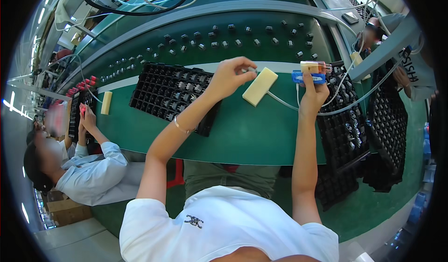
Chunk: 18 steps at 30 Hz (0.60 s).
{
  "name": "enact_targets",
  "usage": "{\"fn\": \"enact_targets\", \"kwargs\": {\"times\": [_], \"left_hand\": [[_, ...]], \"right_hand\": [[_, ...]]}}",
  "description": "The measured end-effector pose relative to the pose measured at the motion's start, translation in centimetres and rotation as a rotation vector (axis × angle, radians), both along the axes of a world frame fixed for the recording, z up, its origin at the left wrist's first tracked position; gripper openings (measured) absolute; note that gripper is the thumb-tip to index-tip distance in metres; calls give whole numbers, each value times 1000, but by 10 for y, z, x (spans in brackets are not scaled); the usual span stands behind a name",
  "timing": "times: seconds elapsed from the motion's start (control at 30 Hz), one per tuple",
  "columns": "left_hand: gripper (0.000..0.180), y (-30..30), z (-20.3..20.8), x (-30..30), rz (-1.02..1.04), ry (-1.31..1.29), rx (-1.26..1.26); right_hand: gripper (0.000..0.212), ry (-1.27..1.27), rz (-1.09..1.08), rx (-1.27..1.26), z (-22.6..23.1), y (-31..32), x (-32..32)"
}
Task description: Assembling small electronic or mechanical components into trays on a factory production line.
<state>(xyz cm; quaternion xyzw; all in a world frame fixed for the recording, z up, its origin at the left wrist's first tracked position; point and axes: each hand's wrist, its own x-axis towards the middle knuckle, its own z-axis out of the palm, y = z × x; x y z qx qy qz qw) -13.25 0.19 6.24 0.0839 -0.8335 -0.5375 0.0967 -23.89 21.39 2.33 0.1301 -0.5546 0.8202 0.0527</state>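
My left hand reaches over the green bench, thumb and forefinger curled around a small silvery cylindrical part. Just right of those fingertips lies a pale yellow block, tilted on the bench, with a pale cable or tube running from it. My right hand grips a blue handheld device from below; its upper part is clear and orange, with metal prongs at the right end. Its exact kind cannot be made out. Left of my left forearm is a black compartment tray holding several metal parts.
Several small metal cylinders stand along the far side of the bench. Black trays of parts are stacked at the right, crossed by pale tubes. A co-worker sits at the left by another yellow block; another person is at the far right.
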Motion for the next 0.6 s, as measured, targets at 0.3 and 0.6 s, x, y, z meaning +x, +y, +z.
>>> {"fn": "enact_targets", "kwargs": {"times": [0.3, 0.6], "left_hand": [[23, 7, -35, -85, 74, 243, -505], [22, 7, -63, -141, 117, 161, -759]], "right_hand": [[25, -15, -135, -18, -7, 8, -15], [25, -30, -192, -26, -9, 9, -23]]}}
